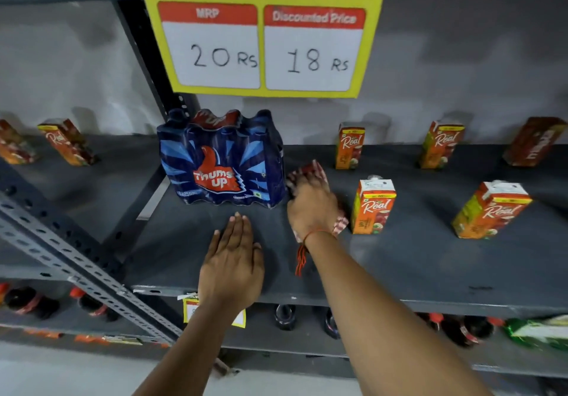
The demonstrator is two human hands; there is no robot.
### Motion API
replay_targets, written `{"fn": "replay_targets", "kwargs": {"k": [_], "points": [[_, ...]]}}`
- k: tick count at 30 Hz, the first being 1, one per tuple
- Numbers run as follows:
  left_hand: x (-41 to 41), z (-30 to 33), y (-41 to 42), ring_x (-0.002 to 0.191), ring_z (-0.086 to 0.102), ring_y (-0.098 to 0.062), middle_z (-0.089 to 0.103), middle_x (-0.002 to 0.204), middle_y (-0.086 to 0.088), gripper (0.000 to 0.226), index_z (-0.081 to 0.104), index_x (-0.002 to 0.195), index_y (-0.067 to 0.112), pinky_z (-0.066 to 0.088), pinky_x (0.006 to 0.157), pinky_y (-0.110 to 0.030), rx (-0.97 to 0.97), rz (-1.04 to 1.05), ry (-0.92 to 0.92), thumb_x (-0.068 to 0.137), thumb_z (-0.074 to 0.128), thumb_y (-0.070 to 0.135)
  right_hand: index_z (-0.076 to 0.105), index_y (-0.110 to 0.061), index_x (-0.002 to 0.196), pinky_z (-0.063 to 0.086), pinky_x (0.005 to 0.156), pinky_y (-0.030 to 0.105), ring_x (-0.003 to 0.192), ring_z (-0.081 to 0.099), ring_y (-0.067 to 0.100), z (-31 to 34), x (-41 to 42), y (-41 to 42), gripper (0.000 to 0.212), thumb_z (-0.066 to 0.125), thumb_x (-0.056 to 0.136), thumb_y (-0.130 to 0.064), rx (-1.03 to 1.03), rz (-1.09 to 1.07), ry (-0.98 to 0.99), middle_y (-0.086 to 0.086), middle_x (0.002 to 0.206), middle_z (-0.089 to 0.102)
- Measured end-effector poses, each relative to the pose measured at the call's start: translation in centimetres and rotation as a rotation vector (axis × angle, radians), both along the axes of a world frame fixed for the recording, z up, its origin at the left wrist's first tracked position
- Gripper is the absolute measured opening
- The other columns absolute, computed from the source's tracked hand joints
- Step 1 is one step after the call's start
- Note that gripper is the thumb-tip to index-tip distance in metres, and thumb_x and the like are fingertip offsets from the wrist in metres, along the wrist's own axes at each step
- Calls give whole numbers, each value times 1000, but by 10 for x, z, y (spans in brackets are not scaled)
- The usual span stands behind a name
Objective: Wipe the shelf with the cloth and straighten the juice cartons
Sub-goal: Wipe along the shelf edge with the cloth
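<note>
- Pressing down on the red-and-white cloth [307, 174], the right hand [312, 208] covers most of it; the fingers curl over the cloth.
- Bits of cloth poke out past the fingertips and by the wrist.
- The left hand [232, 260] lies flat and open on the shelf [415, 266], near the front edge, holding nothing.
- A blue pack of Thums Up bottles [222, 159] stands toward the shelf's left end, just beside the cloth.
- One juice carton [372, 206] stands just right of the right hand.
- Another front carton [490, 211] sits turned, nearer the right end.
- Two back cartons [349, 146] [441, 146] stand along the back edge.
- A yellow price sign [262, 36] hangs above.
</note>
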State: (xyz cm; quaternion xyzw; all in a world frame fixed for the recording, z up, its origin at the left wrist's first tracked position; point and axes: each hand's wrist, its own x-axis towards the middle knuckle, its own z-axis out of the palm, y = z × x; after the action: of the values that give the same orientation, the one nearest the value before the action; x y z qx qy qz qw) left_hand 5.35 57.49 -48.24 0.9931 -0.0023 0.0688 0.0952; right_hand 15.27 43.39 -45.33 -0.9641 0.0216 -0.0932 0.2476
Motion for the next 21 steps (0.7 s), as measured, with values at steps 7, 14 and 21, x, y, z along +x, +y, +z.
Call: {"fn": "replay_targets", "kwargs": {"k": [7, 14, 21], "points": [[0, 1, -1, 149, 3, -11, 7, 162, -3, 80, 7, 152, 10, -3, 120, -31, 24, 6, 25, 82, -7, 47, 46, -15, 144, 36, 113, 42, 141, 40, 29, -7, -59, -2, 60, 59, 85, -16, 44, 42, -27, 9, 151, 46], [-1, 3, -2, 149, 7, -12, 12, 162, -4, 70, 13, 152, 10, -1, 119, -29, 3, 15, 17, 89, 8, 40, 48, -22, 145, 32, 117, 36, 143, 38, 20, -3, -119, -21, 63, 57, 84, -8, 52, 206, -12, 0, 155, 43], [-1, 1, -1, 149, 8, -14, 13, 162, -4, 70, 13, 152, 9, -3, 118, -29, -8, 13, 7, 90, 9, 41, 65, -39, 123, 33, 112, 20, 122, 53, -6, 9, -192, -70, 50, 52, 86, -9, 120, 476, 99, -23, 132, 61]]}}
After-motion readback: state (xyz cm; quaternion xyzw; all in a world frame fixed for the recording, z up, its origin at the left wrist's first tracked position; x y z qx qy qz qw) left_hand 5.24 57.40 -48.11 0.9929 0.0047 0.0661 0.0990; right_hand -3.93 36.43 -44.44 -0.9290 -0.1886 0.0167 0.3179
